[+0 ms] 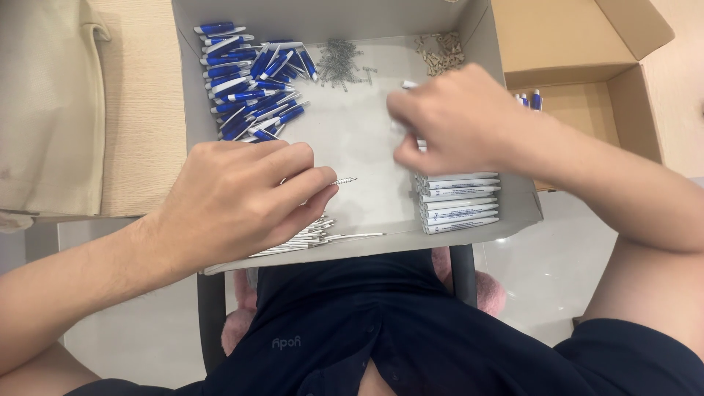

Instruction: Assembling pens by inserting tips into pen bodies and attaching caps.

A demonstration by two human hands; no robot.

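- The thin pen refill point(339, 181) lies level, its springed metal tip pointing right, over the grey cardboard tray point(352, 139).
- Left hand point(246, 194): grip pinched closed on the refill.
- Right hand point(447, 117): grip curled around a white pen barrel point(408, 86), above stacked white barrels point(458, 202).
- Blue-and-white caps point(249, 81) heaped at the far left.

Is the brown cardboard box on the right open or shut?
Open. The brown cardboard box has its flaps folded outward, and its inside shows, with a few blue-and-white pens lying behind the right hand.
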